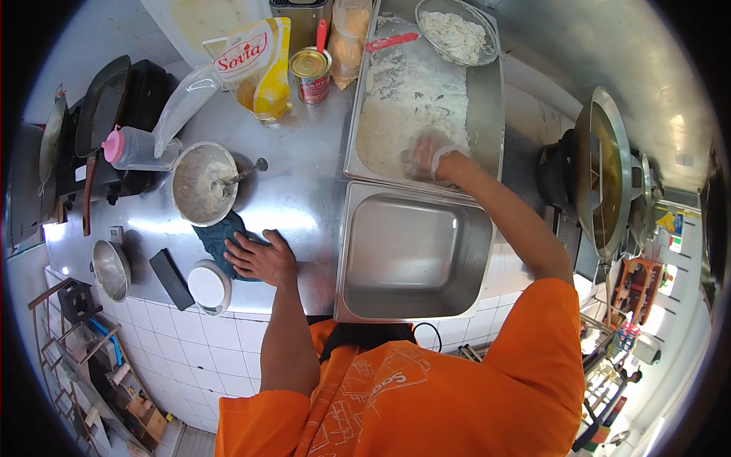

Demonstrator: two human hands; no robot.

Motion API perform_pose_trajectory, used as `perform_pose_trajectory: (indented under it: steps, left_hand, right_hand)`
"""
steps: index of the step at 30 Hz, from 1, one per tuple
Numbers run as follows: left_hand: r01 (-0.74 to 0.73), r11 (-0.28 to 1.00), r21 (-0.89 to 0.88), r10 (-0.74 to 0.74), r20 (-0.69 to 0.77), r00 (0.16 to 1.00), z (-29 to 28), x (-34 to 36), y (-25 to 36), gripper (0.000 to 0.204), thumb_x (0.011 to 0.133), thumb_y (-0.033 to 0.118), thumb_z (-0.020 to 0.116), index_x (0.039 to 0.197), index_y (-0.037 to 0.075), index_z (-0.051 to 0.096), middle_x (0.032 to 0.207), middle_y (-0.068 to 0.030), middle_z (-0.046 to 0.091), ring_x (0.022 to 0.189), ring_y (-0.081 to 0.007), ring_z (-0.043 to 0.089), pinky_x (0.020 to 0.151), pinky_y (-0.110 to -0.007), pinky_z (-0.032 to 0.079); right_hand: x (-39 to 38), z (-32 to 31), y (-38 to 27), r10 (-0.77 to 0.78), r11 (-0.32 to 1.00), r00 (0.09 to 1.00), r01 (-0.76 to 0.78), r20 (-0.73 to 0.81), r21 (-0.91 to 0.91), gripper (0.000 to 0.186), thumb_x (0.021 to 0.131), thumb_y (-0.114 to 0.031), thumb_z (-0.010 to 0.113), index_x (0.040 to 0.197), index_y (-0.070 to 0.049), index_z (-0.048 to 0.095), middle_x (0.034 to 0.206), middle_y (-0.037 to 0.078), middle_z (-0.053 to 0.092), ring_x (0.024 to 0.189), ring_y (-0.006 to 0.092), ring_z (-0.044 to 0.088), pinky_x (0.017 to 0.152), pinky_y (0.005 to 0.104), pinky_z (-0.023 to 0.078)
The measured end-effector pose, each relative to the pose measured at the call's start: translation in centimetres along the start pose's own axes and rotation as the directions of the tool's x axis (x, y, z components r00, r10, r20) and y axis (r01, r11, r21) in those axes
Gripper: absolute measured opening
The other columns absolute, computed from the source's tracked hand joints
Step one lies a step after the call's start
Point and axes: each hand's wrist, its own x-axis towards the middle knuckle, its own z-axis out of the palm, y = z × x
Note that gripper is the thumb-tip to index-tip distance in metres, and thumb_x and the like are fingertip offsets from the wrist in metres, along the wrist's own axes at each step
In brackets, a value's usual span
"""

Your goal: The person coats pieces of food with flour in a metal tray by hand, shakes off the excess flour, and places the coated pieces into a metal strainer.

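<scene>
My left hand [259, 255] lies with spread fingers on a dark cloth [221, 236] on the steel counter, below a bowl [194, 184] of pale batter with a spoon in it. My right hand [432, 154], in a clear glove, is down in the flour in a steel tray [356, 129]; its fingers are blurred, and I cannot tell what they hold. A glass bowl [457, 36] of floury pieces and a red-handled utensil [390, 41] are at that tray's top. An empty deep steel pan [411, 255] is just below the flour tray.
A yellow pouch [271, 80], a tin [311, 76] and a pink-lidded jug [148, 151] stand toward the back. At left are a stove [141, 87], a small bowl [112, 270] and a white round container [209, 288]. A wok [609, 175] is at right; a distant person [632, 376] is lower right.
</scene>
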Motion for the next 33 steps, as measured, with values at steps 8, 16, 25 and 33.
perform_pose_trajectory:
  steps: [8, 16, 25, 33]
  left_hand:
    - [0.005, 1.000, -0.024, -0.004, 0.016, 1.000, -0.7, 0.3, 0.9, 0.071, 0.094, 0.050, 0.044, 0.150, 0.007, 0.032, 0.161, -0.0158, 0.021, 0.150, -0.0403, 0.011, 0.117, -0.058, 0.013]
    - [0.012, 1.000, 0.008, -0.012, 0.008, 1.000, 0.0, 0.0, 0.2, 0.070, 0.095, 0.049, 0.043, 0.151, 0.008, 0.032, 0.161, -0.0166, 0.021, 0.149, -0.0401, 0.012, 0.117, -0.057, 0.014]
    - [0.017, 1.000, 0.014, -0.017, 0.025, 1.000, -0.6, 0.2, 0.2, 0.070, 0.095, 0.049, 0.044, 0.151, 0.008, 0.032, 0.161, -0.0158, 0.022, 0.149, -0.0397, 0.013, 0.117, -0.056, 0.015]
    - [0.006, 1.000, 0.027, -0.008, 0.063, 0.998, -0.1, 0.1, 0.3, 0.074, 0.096, 0.053, 0.041, 0.152, 0.007, 0.026, 0.162, -0.0164, 0.015, 0.150, -0.0387, 0.009, 0.117, -0.055, 0.011]
  right_hand:
    - [-4.9, -2.7, 6.6, 0.347, 0.936, 0.930, -0.334, -0.122, 0.113, 0.054, 0.085, -0.037, 0.059, 0.133, -0.013, 0.056, 0.132, 0.021, 0.055, 0.120, 0.0357, 0.056, 0.097, 0.0450, 0.048]
    - [-2.5, -4.3, 1.7, 0.421, 0.824, 0.899, -0.436, 0.123, 0.362, 0.074, 0.081, -0.045, 0.067, 0.145, -0.015, 0.044, 0.139, 0.025, 0.048, 0.123, 0.0405, 0.055, 0.101, 0.0446, 0.047]
    - [-7.0, -3.6, 1.3, 0.325, 0.885, 0.914, -0.384, 0.242, 0.262, 0.076, 0.083, -0.049, 0.065, 0.144, -0.008, 0.044, 0.124, 0.023, 0.061, 0.118, 0.0372, 0.059, 0.097, 0.0450, 0.049]
    - [-3.8, 1.7, 0.3, 0.575, 0.729, 0.804, -0.588, 0.153, 0.350, 0.064, 0.088, -0.036, 0.064, 0.145, -0.012, 0.044, 0.127, 0.025, 0.060, 0.121, 0.0369, 0.058, 0.102, 0.0432, 0.047]
